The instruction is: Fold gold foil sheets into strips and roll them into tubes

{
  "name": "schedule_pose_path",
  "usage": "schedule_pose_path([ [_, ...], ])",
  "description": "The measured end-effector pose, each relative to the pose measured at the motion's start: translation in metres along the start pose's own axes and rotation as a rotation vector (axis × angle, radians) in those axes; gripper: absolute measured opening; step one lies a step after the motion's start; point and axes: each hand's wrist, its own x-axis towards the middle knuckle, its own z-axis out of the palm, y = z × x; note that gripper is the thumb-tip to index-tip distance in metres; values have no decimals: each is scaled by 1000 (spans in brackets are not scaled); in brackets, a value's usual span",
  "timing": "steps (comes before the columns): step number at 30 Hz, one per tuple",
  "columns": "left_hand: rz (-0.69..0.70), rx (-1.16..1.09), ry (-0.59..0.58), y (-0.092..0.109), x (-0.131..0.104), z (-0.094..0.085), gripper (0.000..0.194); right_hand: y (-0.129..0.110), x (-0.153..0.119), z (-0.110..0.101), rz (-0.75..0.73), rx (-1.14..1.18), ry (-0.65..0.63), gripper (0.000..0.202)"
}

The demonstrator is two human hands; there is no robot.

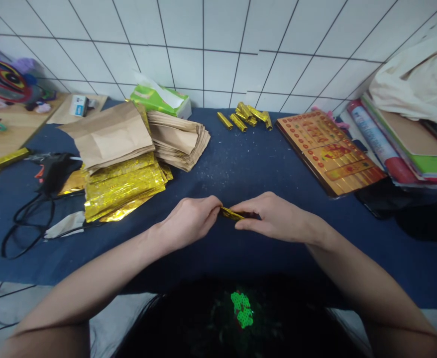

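Observation:
A small piece of folded gold foil paper (232, 214) is held between my two hands above the blue table cloth (188, 258). My left hand (192, 219) pinches its left end with the fingers closed. At the other end, my right hand (271, 216) grips it between thumb and fingers. Toward the wall lie several rolled gold foil tubes (246, 115) in a loose heap. To the left is a stack of gold foil sheets (125, 186), partly covered by brown paper sheets (110, 136).
A black glue gun (52, 171) with its looped cord lies at the left. Behind the papers stands a green tissue box (161, 101). A gold printed box (330, 149) sits at the right, beside stacked books (408, 139) and a white cloth bag (420, 79). The tiled wall (218, 64) bounds the back.

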Motion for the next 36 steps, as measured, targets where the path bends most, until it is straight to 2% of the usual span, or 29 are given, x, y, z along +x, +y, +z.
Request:
schedule_pose_path([
  [8,-31,-132,-16,0,1,-4,17,19,4,5,102,193,44,25],
  [11,-120,-257,-2,1,5,-8,16,23,5,5,116,295,61,23],
  [14,-267,-463,35,-1,8,-9,17,26,6,7,142,398,104,21],
  [18,-438,-871,119,-5,13,-4,20,30,8,13,129,493,205,19],
  [22,-534,-1150,145,-5,16,-1,25,30,10,22,141,494,320,19],
  [26,-510,-1131,305,-4,16,3,23,28,13,29,147,561,367,18],
  [29,-458,-1032,390,-6,16,6,20,30,17,33,160,679,341,18],
  [33,-424,-896,362,-13,17,11,15,32,19,36,219,730,266,19],
  [36,-418,-832,337,-15,17,13,14,30,19,40,245,691,279,18],
])
